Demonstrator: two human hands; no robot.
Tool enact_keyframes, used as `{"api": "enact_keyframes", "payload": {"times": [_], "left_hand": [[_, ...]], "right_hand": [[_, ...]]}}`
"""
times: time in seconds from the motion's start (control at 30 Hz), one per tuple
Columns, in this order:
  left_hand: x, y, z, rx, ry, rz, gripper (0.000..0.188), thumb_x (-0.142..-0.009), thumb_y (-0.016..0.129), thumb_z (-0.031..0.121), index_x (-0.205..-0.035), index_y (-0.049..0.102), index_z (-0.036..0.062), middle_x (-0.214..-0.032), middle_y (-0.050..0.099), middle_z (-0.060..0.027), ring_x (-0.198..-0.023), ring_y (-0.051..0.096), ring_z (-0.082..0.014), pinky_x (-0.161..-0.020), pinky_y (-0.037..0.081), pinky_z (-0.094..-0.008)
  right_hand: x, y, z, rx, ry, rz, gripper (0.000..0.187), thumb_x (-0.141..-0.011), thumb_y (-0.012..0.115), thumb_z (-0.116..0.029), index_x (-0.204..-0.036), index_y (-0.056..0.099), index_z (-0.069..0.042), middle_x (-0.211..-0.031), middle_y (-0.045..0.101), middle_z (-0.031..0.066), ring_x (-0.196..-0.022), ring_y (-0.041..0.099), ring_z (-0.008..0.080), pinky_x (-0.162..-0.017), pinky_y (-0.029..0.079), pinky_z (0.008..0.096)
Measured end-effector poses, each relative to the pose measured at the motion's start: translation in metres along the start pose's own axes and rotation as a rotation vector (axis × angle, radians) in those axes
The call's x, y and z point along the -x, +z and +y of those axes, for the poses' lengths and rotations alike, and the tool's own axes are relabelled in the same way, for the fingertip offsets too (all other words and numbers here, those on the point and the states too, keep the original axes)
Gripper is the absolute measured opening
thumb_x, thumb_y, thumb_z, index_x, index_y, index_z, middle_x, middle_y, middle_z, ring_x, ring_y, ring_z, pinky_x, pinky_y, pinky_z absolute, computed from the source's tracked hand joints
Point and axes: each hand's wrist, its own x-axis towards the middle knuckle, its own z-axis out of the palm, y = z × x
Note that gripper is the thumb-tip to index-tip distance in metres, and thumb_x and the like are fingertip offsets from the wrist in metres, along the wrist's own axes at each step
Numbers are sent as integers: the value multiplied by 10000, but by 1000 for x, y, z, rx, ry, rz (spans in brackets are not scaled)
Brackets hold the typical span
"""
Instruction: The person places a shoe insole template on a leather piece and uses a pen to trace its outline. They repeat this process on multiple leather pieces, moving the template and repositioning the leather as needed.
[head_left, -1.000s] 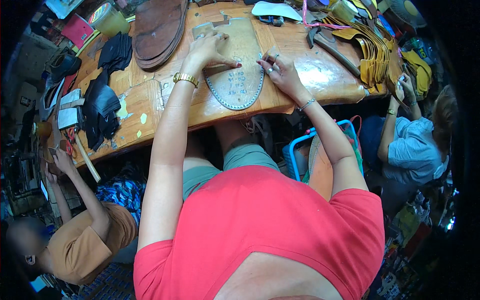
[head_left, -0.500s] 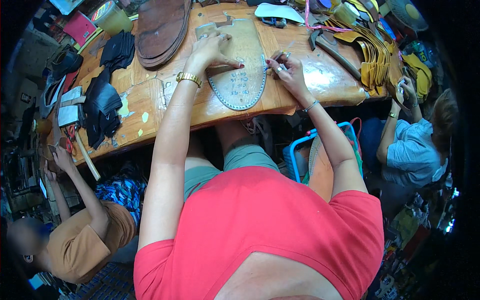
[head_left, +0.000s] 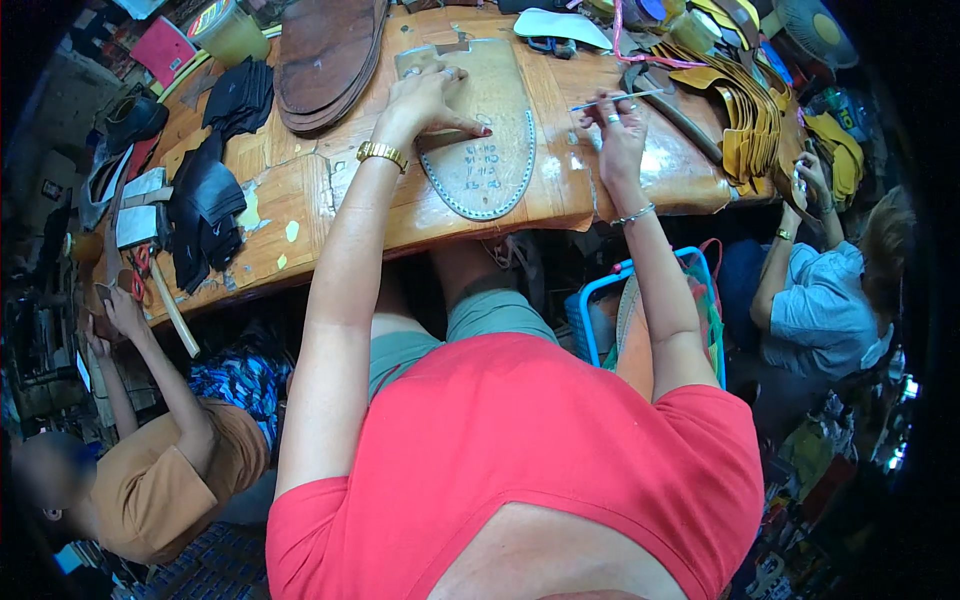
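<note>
Left hand (head_left: 425,105), palm down on the tan template (head_left: 500,85), fingers pointing toward the far edge of the workbench (head_left: 300,190) and thumb stretched out sideways to the right, its red nail just beside the written marks; the hand is spread rather than gripping, though I cannot tell how hard it presses. The template lies flat on the bench in front of the person, rounded end nearest the body, a line of small marks following its curved border. The left arm reaches forward almost straight, slanting slightly inward, a gold watch (head_left: 382,154) at the wrist. Right hand (head_left: 622,140), raised to the right of the template and apart from it, fingers upward and curled, pinching a thin pen-like stick (head_left: 650,94) that lies slantwise across the fingertips, its blue end pointing left. The right forearm rises nearly upright from a lightly bent elbow, a bracelet (head_left: 634,214) around the wrist. About the hands I see dark brown sole-shaped pieces (head_left: 325,70) stacked left of the template, a hammer (head_left: 680,120) beyond the right hand, and fanned yellow pieces (head_left: 745,120) farther right.
</note>
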Motion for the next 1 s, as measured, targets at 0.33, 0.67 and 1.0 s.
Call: {"api": "enact_keyframes", "payload": {"times": [0.33, 0.67, 1.0], "left_hand": [[-1, 4, -4, -17, 16, 23, 1012, -490, 782, 705, -1317, 547, 171, -1342, 534, -146, -1189, 552, -337, -991, 446, -435], [0, 1, -3, -21, 3, 13, 1017, -494, 771, 717, -1321, 542, 173, -1358, 522, -141, -1230, 522, -322, -1025, 417, -438], [0, -1, -2, -30, -19, -33, 1012, -498, 770, 715, -1329, 537, 187, -1387, 498, -124, -1257, 499, -308, -1036, 411, -435]], "right_hand": [[27, 12, -7, 343, 0, -227, 227, -983, 557, -182, -879, 616, 11, -747, 630, 45, -580, 547, 64, -541, 444, 206], [30, 18, 4, 401, 66, -317, 221, -992, 537, -179, -897, 614, 5, -699, 604, 21, -556, 537, 50, -498, 429, 206], [33, 24, 12, 772, -198, -431, 183, -975, 559, -169, -914, 624, -10, -713, 615, 39, -556, 558, 78, -522, 446, 217]]}}
